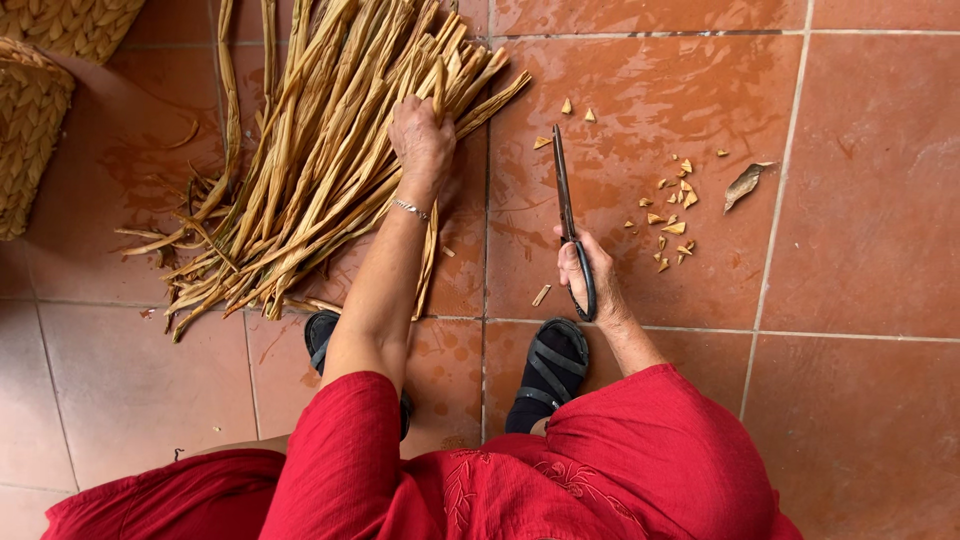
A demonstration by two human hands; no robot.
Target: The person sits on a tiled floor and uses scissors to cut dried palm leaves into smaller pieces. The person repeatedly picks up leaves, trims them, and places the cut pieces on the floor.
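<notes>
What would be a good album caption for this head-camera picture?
Left hand grips a bundle of dried reeds on the tiled floor; right hand holds long scissors beside trimmed scraps.

A bundle of dried reed strips (320, 150) lies on the tiled floor (860, 230), left of the scissors (570, 215). Cut scraps (672, 210) lie scattered right of the scissors. Woven baskets (35, 110) sit far left.

1. A home weaving workplace, set on a terracotta tile floor (860, 200).
2. Dried reed strips (310, 150) fan out under the left hand (422, 140).
3. Woven baskets (30, 120) sit far left of it; trimmed scraps (672, 215) lie beyond the right hand (585, 265).
</notes>
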